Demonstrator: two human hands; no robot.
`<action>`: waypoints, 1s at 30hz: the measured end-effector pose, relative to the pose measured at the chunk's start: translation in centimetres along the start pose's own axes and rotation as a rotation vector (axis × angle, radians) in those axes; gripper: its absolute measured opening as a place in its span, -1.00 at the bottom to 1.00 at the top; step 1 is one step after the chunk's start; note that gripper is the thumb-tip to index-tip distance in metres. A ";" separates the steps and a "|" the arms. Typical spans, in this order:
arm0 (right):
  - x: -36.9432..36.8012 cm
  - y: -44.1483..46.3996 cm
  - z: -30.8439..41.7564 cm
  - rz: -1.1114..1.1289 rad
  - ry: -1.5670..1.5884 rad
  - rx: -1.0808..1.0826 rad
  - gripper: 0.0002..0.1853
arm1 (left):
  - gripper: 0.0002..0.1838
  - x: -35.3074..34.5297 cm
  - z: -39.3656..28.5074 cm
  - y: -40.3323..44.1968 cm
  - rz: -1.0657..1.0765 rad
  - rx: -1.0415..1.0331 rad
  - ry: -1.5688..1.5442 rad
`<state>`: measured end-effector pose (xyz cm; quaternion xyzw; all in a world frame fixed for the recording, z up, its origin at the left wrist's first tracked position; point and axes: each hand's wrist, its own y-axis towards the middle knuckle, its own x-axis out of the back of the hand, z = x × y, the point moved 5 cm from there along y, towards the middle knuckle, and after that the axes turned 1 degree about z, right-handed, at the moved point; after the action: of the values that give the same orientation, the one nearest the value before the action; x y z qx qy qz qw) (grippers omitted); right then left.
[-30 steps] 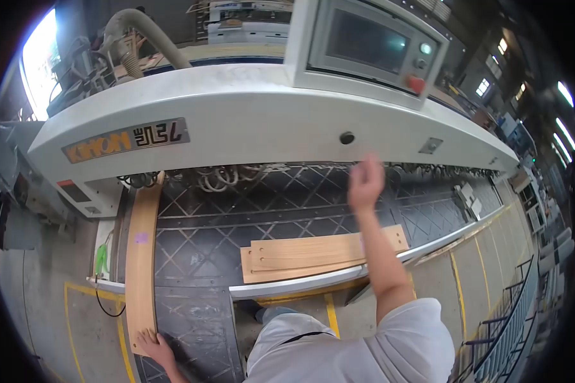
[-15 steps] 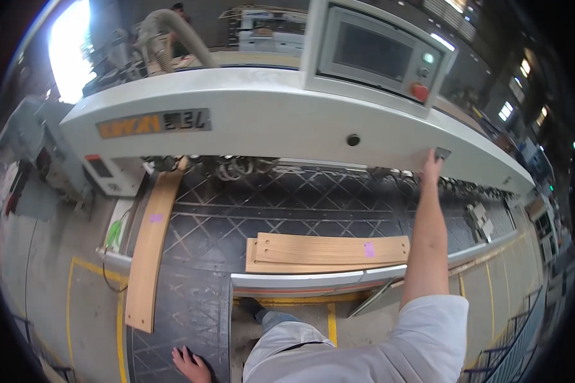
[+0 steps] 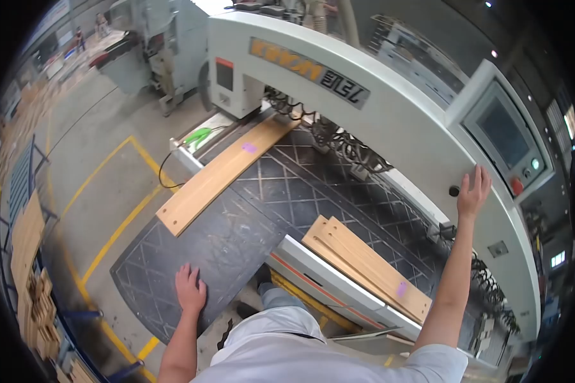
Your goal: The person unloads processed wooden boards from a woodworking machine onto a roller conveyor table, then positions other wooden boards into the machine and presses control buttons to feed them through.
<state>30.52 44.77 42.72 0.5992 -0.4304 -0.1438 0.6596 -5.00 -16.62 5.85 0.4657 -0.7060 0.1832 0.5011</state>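
Observation:
My left hand (image 3: 190,288) rests with fingers apart on the dark work table (image 3: 236,223), holding nothing. Beyond it a long wooden board (image 3: 214,182) lies across the table, its far end under the white machine beam (image 3: 402,115). This board carries a purple label (image 3: 249,148) and has holes at its near end. At the beam's front face, my right hand (image 3: 474,191) is raised with fingers spread, just right of a round black knob (image 3: 453,191). Whether it touches the beam I cannot tell. Several wooden boards (image 3: 364,265) lie stacked at the table's front edge.
A control panel (image 3: 508,131) with a red button (image 3: 516,186) stands on the beam at right. Coiled hoses (image 3: 348,143) hang beneath the beam. A green object (image 3: 198,135) lies beside the long board. Wood pieces sit on a blue rack (image 3: 86,314) at left.
My view has turned left. My right hand has left the small square plate on the beam and is now near the round knob, fingers spread. More of my left arm shows.

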 end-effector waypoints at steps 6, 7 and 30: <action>-2.9 0.7 0.7 -0.049 -0.151 -0.082 -0.58 | -0.57 0.3 -0.2 0.2 -0.040 0.005 0.000; -3.0 0.6 0.8 -0.106 -0.159 -0.045 -0.58 | -0.57 0.2 -0.2 0.3 -0.049 -0.005 0.003; -2.0 1.1 3.1 -0.446 -0.200 0.122 -0.62 | -0.60 0.8 -0.9 0.3 -0.083 -0.032 0.133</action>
<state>26.71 44.36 42.71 0.7009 -0.3583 -0.3181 0.5284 -4.82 -16.22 6.94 0.4732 -0.6540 0.1816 0.5616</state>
